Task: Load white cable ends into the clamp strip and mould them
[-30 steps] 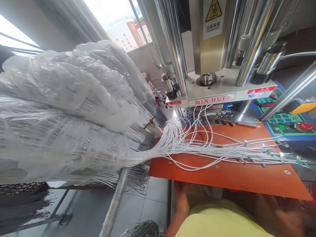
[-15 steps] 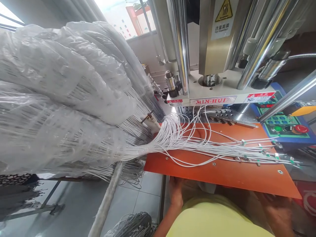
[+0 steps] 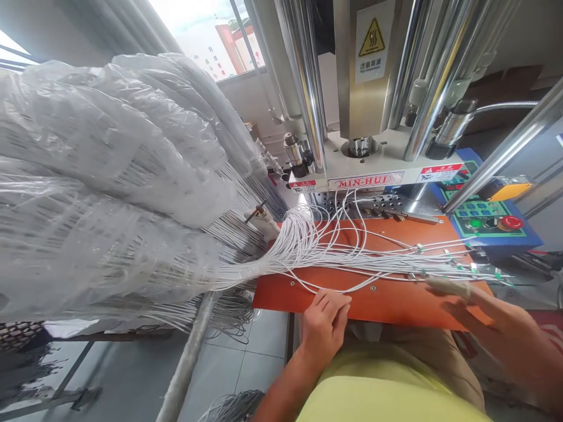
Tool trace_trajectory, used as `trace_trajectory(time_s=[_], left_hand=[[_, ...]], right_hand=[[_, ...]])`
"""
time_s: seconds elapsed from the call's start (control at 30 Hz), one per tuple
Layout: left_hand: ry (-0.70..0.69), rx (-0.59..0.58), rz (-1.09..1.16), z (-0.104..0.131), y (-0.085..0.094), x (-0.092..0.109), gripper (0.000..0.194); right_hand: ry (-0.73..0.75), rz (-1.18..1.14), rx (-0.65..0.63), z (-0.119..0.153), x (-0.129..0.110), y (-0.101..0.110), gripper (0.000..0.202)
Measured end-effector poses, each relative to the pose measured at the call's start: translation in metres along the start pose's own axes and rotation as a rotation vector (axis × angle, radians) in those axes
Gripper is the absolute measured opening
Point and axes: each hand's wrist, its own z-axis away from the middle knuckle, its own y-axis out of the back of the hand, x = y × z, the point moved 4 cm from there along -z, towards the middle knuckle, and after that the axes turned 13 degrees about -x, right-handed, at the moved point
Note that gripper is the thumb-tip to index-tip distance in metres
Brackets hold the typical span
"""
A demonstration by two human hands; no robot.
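Many thin white cables [image 3: 352, 261] lie in a loose bundle across an orange board [image 3: 272, 296]. Small metal connectors with green parts [image 3: 474, 268] sit at their right-hand ends. My left hand [image 3: 324, 325] is over the board's front edge, fingers curled closed, beside the lowest loop of cable. Whether a cable is between those fingers is hidden. My right hand [image 3: 497, 316] reaches over the board's right part, blurred, fingers stretched out and apart. A pale covering shows on one finger, close below the connectors, and nothing is visible in that hand.
Behind the board stands a press [image 3: 369, 179] with chrome columns and a high-temperature label. A control box [image 3: 488, 220] with a red button is at the right. Plastic-wrapped cable bundles [image 3: 109, 140] fill the left, above a pole [image 3: 187, 363]. Metal pieces [image 3: 396, 212] lie behind the board.
Both hands have risen from below the board's front edge to above it. The left fingers are now by the cable loop, the right near the connectors. The whole view has shifted slightly.
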Motion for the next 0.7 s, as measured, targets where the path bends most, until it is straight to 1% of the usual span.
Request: trace_trajectory(time_s=[0.03,0.07,0.1,0.13,0.2,0.27,0.3,0.37,0.43,0.47,0.57,0.63,0.7], left_hand=[[-0.027,-0.021,-0.1,-0.022,-0.002,0.005,0.021],[-0.037,-0.051,-0.193,-0.043,-0.007,0.008,0.024],[-0.033,-0.106,-0.279,-0.063,-0.013,0.008,0.025],[-0.019,-0.159,-0.362,-0.08,-0.019,0.007,0.024],[0.008,-0.267,-0.48,-0.106,-0.031,0.001,0.019],[0.034,-0.353,-0.515,-0.12,-0.037,-0.005,0.016],[0.043,-0.386,-0.501,-0.124,-0.037,-0.008,0.014],[0.048,-0.423,-0.417,-0.127,-0.032,-0.01,0.008],[0.026,-0.42,-0.282,-0.13,-0.021,-0.008,0.006],[0.017,-0.408,-0.207,-0.131,-0.014,-0.007,0.008],[0.042,-0.405,-0.024,-0.136,0.003,-0.004,0.015],[0.066,-0.432,0.05,-0.139,0.01,-0.004,0.021],[0.057,-0.435,0.081,-0.142,0.012,-0.003,0.023]], right_hand=[[0.103,0.06,0.041,-0.022,-0.019,-0.001,0.039],[0.191,0.115,0.045,-0.044,-0.034,-0.004,0.04],[0.255,0.178,0.022,-0.065,-0.046,-0.008,0.043],[0.287,0.266,-0.003,-0.083,-0.053,-0.013,0.044],[0.34,0.448,-0.089,-0.11,-0.059,-0.023,0.045],[0.35,0.575,-0.15,-0.124,-0.057,-0.028,0.044],[0.345,0.595,-0.18,-0.129,-0.056,-0.029,0.042],[0.316,0.528,-0.256,-0.133,-0.054,-0.025,0.033],[0.3,0.349,-0.353,-0.133,-0.056,-0.015,0.024],[0.292,0.244,-0.386,-0.133,-0.059,-0.009,0.023],[0.238,-0.043,-0.434,-0.134,-0.064,0.008,0.033],[0.194,-0.202,-0.496,-0.136,-0.065,0.012,0.041],[0.163,-0.314,-0.557,-0.138,-0.065,0.013,0.048]])
